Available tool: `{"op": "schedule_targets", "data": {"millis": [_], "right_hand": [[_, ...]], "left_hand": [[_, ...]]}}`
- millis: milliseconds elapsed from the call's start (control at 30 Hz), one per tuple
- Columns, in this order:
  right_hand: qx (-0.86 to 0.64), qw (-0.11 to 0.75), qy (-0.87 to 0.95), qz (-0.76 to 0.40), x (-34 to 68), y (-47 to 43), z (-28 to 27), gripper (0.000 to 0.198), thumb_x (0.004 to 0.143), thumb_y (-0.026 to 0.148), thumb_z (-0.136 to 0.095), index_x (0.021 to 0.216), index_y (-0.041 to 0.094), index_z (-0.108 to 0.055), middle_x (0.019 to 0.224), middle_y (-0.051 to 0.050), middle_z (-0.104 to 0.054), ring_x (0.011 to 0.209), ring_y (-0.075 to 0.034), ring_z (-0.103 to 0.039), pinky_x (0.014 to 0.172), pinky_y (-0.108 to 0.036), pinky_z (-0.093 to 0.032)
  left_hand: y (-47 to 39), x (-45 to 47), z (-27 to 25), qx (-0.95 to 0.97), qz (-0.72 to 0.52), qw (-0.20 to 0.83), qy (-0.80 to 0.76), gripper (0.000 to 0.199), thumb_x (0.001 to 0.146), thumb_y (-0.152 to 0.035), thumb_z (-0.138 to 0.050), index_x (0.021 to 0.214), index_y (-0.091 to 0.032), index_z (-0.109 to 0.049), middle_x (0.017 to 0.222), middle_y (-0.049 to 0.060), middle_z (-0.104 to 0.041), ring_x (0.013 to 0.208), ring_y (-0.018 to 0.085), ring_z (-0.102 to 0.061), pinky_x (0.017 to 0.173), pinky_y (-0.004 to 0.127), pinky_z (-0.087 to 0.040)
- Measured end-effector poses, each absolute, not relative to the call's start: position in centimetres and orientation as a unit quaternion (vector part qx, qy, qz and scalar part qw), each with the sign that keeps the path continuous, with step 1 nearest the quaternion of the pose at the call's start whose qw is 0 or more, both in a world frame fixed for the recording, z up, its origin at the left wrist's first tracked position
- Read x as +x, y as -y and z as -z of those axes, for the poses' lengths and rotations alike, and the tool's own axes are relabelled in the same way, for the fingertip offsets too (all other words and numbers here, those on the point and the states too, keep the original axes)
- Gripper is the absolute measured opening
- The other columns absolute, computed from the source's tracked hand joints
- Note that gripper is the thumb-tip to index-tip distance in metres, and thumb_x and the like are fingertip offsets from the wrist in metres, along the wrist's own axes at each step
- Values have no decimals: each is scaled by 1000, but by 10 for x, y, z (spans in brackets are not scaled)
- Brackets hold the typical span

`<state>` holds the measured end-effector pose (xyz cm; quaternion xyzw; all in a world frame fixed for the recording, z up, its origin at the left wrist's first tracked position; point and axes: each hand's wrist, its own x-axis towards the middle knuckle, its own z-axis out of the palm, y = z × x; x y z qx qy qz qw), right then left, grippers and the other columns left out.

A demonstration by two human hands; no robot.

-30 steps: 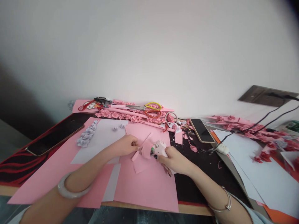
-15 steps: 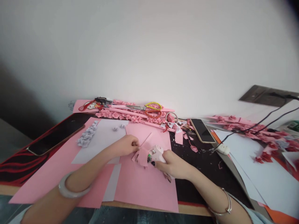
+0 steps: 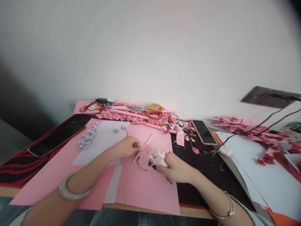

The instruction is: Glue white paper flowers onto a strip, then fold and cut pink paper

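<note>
My left hand (image 3: 127, 147) is closed, its thumb and finger pinching the lower end of a thin pink paper stick (image 3: 148, 140) that points up and away over the pink sheet (image 3: 150, 194). My right hand (image 3: 175, 166) wraps round a white glue gun (image 3: 158, 154) with a small green light on it. Curled pink paper (image 3: 143, 160) lies just below my left fingertips, in front of the glue gun's left end. The tip of the glue gun is hidden there, and I cannot tell whether it touches the paper.
White paper flowers (image 3: 87, 138) lie to the left, beside a dark phone (image 3: 56, 136). Along the wall are pink flower stems (image 3: 127, 113), scissors (image 3: 154, 107) and a tape roll (image 3: 172, 118). Another phone (image 3: 204, 131), a cable (image 3: 250, 128) and white sheets (image 3: 263, 166) occupy the right.
My right hand and the glue gun have shifted very slightly downward. My left hand keeps its pinch on the stick in the same place.
</note>
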<state>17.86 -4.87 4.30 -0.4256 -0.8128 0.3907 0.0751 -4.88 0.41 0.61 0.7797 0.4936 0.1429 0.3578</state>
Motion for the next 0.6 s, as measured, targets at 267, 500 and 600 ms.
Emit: {"op": "schedule_targets", "data": {"millis": [267,500,600], "right_hand": [[-433,66,824,-360,179,48,-46,30,79,23,-44,50,17,-43,41,1,-53,36,-7,-47,34,-15,-28],[-436,71,796,-414,182,47,-47,32,80,24,-42,49,17,-44,38,2,-51,35,-9,-50,35,-15,-34],[-426,69,792,-433,183,47,-44,35,81,25,-41,48,17,-45,37,2,-50,34,-9,-49,36,-16,-37]], "left_hand": [[-5,-49,-5,781,-141,354,-495,17,70,-30,-49,65,-16,-59,59,1,-60,56,14,-53,50,21,-34],[-5,-50,-5,783,-143,350,-494,18,70,-30,-49,64,-16,-59,60,1,-59,58,14,-53,51,22,-34],[-5,-50,-4,784,-144,348,-493,18,70,-30,-49,63,-17,-59,59,1,-59,57,14,-52,50,22,-34]]}}
